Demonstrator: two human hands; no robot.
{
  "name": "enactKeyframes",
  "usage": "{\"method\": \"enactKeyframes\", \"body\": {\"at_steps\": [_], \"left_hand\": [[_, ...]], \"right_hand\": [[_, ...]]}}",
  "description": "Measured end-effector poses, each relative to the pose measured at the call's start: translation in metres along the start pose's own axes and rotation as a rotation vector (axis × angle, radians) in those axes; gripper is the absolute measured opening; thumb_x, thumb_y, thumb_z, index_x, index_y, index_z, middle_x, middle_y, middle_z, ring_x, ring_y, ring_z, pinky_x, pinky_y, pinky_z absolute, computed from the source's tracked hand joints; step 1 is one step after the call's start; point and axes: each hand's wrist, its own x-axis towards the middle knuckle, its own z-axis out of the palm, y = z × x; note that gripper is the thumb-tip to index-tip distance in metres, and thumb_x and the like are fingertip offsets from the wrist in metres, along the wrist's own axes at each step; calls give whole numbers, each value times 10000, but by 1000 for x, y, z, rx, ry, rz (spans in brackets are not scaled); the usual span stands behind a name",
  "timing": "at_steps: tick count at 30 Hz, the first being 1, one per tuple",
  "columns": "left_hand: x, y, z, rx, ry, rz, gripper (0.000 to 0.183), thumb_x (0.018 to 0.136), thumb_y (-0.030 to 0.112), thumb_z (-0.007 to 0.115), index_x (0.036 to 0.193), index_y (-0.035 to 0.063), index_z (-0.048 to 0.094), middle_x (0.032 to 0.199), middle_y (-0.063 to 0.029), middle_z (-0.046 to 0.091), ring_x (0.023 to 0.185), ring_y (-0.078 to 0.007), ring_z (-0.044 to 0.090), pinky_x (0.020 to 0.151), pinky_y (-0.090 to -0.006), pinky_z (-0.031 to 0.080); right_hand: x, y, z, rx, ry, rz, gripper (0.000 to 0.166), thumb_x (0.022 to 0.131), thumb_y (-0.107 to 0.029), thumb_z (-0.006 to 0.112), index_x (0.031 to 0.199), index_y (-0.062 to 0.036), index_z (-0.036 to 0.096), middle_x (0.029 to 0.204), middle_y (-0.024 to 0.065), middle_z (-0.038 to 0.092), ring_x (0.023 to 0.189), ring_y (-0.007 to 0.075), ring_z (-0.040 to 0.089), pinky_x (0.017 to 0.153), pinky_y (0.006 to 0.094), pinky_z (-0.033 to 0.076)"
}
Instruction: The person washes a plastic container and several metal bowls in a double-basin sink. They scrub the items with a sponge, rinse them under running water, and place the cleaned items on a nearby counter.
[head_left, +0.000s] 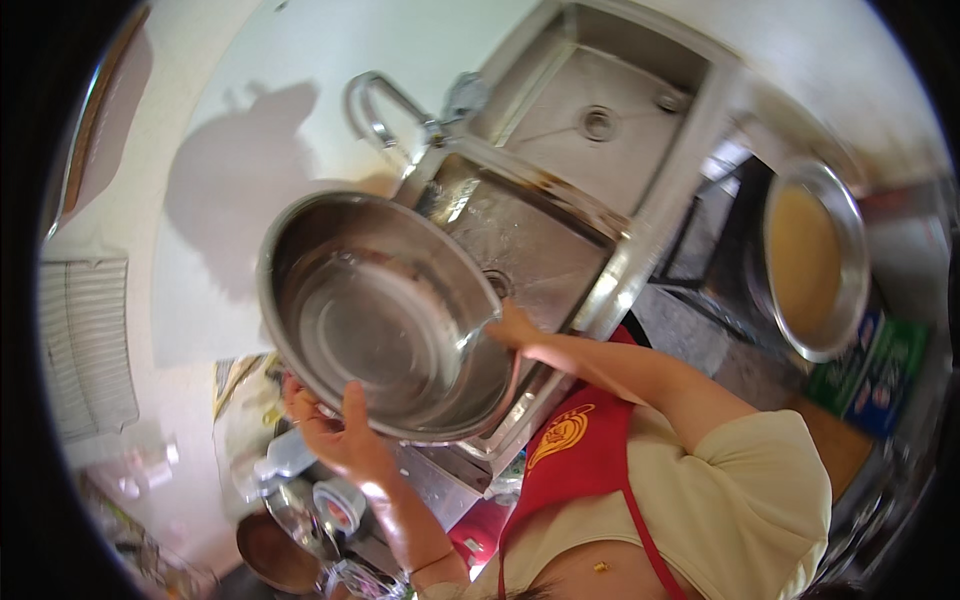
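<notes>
A large round stainless steel basin (375, 330) is held tilted over the near bowl of a double sink (540, 232). My left hand (334, 424) grips its lower-left rim, with the thumb on top and the fingers around the outside. At the opposite side, my right hand (514, 326) holds the rim nearest the sink's front edge. The inside of the basin looks wet and shiny; whether water lies in it, I cannot tell. Behind the basin, a curved chrome faucet (386, 112) rises at the back of the sink.
The far sink bowl (600, 112) shows a drain. To the right, a metal bowl of yellowish contents (806, 259) stands beside green and blue boxes (874, 371). At lower left are a plastic bottle (289, 454), a lidded tub (339, 506) and a brown bowl (274, 551). A wire rack (86, 345) hangs on the wall.
</notes>
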Motion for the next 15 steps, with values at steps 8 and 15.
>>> {"method": "enactKeyframes", "body": {"at_steps": [8, 15], "left_hand": [[62, -17, -39, 393, -410, -31, 229, 798, 114, 604, 941, -49, 531, 1082, -147, 509, 998, -244, 478, 871, -366, 381], [-7, 15, -31, -487, -405, -59, 273, 780, 59, 587, 1036, -30, 560, 983, -106, 574, 885, -167, 539, 783, -297, 447]], "right_hand": [[-111, 9, 57, 465, -706, 453, 83, 748, -113, 566, 670, -117, 539, 612, 11, 526, 583, 103, 585, 378, 224, 361], [-173, 6, -97, 683, 42, 122, 121, 748, -88, 609, 691, 8, 565, 536, 54, 498, 425, 150, 477, 378, 290, 381]]}}
